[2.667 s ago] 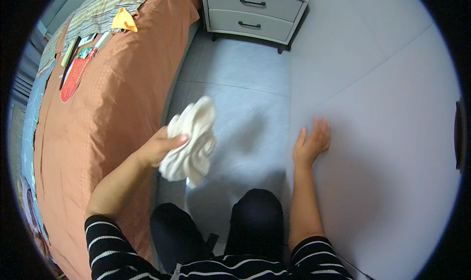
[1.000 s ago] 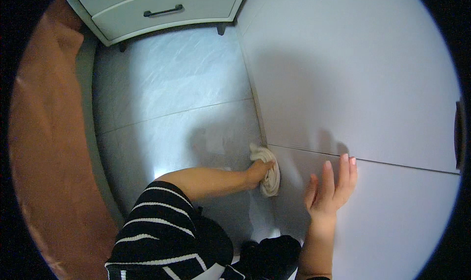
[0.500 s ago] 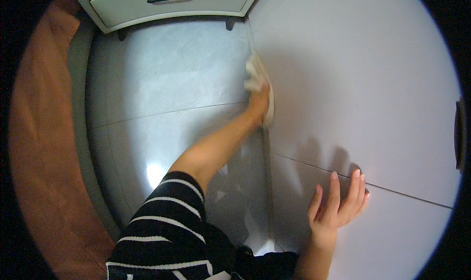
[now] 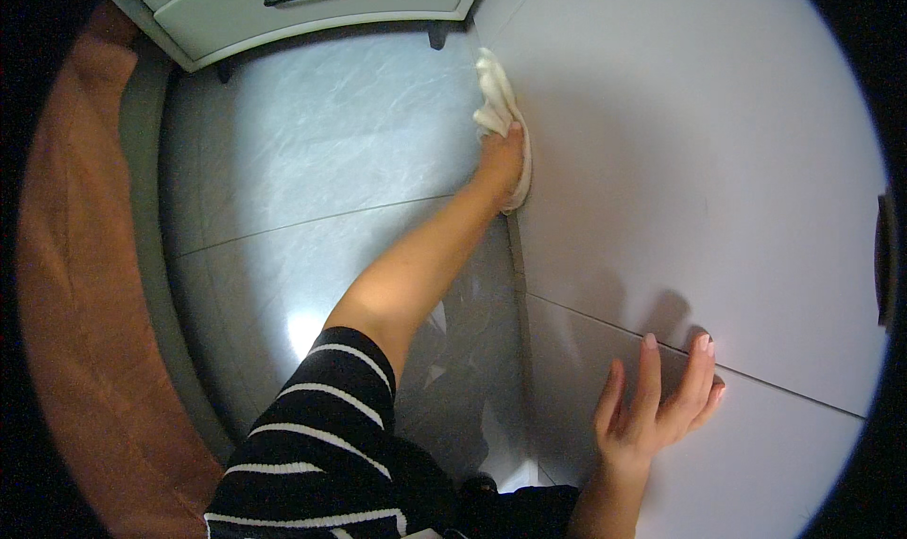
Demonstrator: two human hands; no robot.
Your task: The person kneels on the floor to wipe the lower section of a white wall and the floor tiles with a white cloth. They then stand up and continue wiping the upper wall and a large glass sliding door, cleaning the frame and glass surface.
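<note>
My left hand (image 4: 501, 164), on an outstretched arm, is closed on a cream-white cloth (image 4: 495, 93). The cloth lies along the low edge where the white cabinet front (image 4: 718, 152) meets the floor, and part of it wraps past the far side of the hand. Its fingers are mostly hidden; the thumb shows on top. My right hand (image 4: 654, 409) holds nothing, its fingers spread against the white front, near the thin seam between two panels.
Grey marbled floor tiles (image 4: 331, 123) spread below. A pale drawer unit (image 4: 378, 0) with a dark handle and short dark legs stands at the far end. Along the left runs a low grey-green frame (image 4: 146, 161) with orange-brown fabric (image 4: 76, 303). A dark handle (image 4: 885, 260) sits far right.
My left hand has slid the cloth a little farther away along the cabinet's bottom edge, toward the drawer unit. The right hand remains spread on the panel, and the view has shifted slightly.
</note>
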